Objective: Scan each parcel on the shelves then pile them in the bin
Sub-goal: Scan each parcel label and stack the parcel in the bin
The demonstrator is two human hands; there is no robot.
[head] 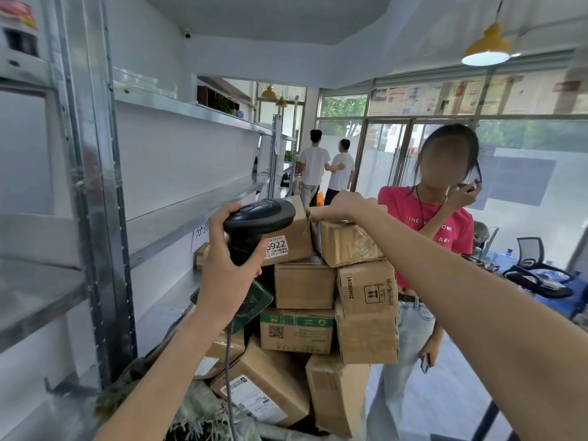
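Note:
My left hand (pixel 227 259) grips the handle of a black barcode scanner (pixel 259 218), its cable hanging down. The scanner head sits in front of a brown parcel (pixel 292 237) with a white label reading 922, on top of a tall pile. My right hand (pixel 342 208) reaches over the pile and grips the top edge of a taped cardboard parcel (pixel 346 241) beside the labelled one. Below them lie several more cardboard parcels (pixel 304 284), stacked in a sack-like bin (pixel 203 412) whose rim shows at the bottom.
Metal shelves (pixel 191 211) run along the left, with one small box (pixel 200 254) on the lower shelf. A person in a pink shirt (pixel 429 233) stands right behind the pile. Two people in white stand farther back. A desk and a chair (pixel 534 268) are at right.

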